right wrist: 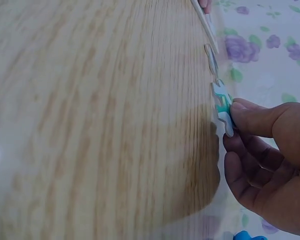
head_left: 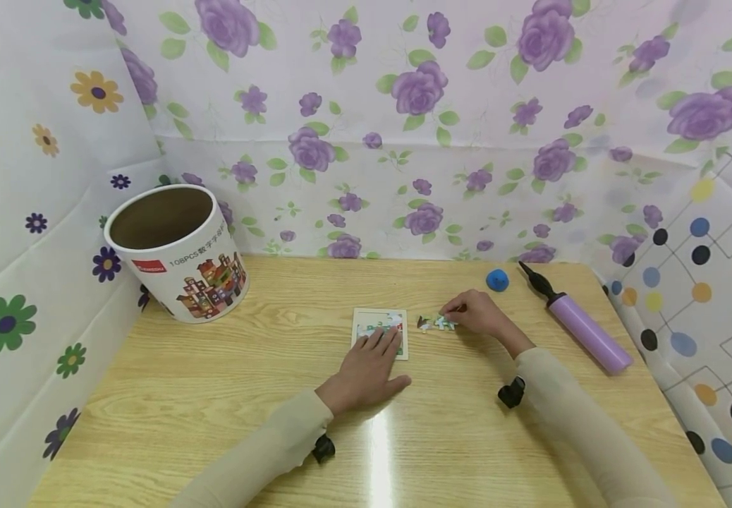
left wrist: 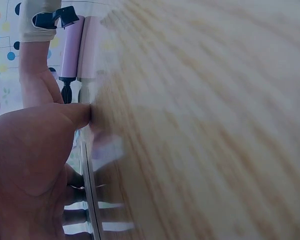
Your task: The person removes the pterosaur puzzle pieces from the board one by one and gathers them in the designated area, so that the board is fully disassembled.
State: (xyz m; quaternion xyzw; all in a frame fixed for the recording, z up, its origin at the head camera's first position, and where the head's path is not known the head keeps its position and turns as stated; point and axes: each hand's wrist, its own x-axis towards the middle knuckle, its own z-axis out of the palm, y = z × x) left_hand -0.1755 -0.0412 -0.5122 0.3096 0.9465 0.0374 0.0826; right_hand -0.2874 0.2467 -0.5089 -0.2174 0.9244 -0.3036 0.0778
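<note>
A small square puzzle board (head_left: 379, 322) lies in the middle of the wooden table (head_left: 226, 395). My left hand (head_left: 369, 367) lies flat on it, fingers straight and pressing its near part. In the left wrist view the board's edge (left wrist: 90, 200) shows beside my palm. To the right lie loose puzzle pieces (head_left: 437, 323). My right hand (head_left: 477, 312) has its fingertips on the rightmost piece. The right wrist view shows the thumb and fingers curled onto a teal-and-white piece (right wrist: 223, 112) on the table.
A large round cardboard puzzle tub (head_left: 178, 250) stands open at the back left. A purple hand pump (head_left: 578, 326) lies along the right side, with a blue ball (head_left: 497, 279) behind my right hand. Flowered cloth walls close in the table.
</note>
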